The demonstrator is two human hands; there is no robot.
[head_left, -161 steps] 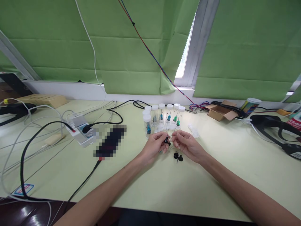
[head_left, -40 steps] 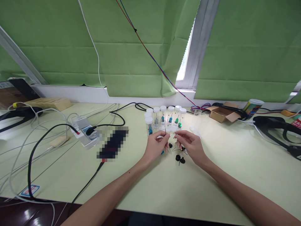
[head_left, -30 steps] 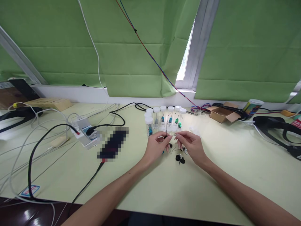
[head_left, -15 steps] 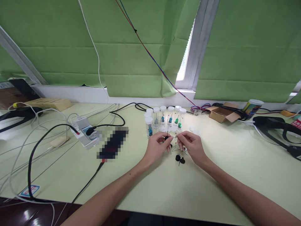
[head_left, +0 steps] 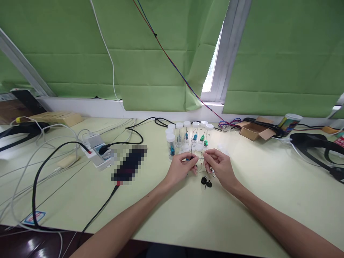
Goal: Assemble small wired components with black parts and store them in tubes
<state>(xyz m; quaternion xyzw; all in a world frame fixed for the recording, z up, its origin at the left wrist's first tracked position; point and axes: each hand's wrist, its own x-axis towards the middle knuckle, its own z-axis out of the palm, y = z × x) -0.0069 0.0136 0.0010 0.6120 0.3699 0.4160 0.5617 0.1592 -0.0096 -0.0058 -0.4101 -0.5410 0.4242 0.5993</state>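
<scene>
1. Two black needle hubs lie loose on the pale green table, just in front of the right hand.
2. Left hand pinches a black-hubbed needle, tip upright, thumb and forefinger closed on the hub.
3. Right hand has its fingertips pinched together just beside the needle; what it holds is too small to tell.
4. Behind the hands, a row of clear vials with white caps, each holding one blue or green needle upright.
5. Far right: open cardboard box, cables resting on it.
6. Far left: power strip.
</scene>
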